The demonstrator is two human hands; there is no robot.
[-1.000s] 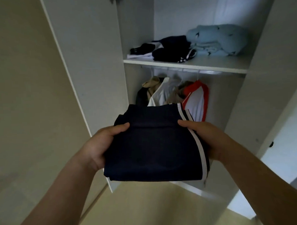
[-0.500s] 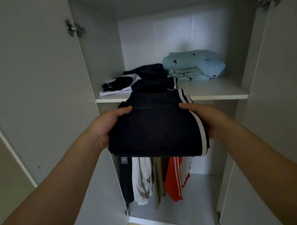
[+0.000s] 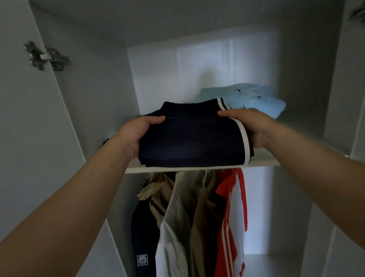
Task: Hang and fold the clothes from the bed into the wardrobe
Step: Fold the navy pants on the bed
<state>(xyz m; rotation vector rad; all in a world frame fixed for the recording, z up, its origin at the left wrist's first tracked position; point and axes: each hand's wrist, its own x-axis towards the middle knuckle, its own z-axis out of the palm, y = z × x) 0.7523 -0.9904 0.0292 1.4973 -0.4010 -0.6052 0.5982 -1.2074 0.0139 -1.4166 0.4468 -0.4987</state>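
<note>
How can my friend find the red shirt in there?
Look in the open wardrobe, under the shelf, where clothes hang. The red shirt is farthest right. Only it is bright red with white stripes; the rest are beige, pale or dark.

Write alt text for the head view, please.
The left hand and right hand grip a folded navy garment with a white stripe over the front of the wardrobe shelf. A folded light blue garment lies behind it on the shelf; clothes hang below.
</note>
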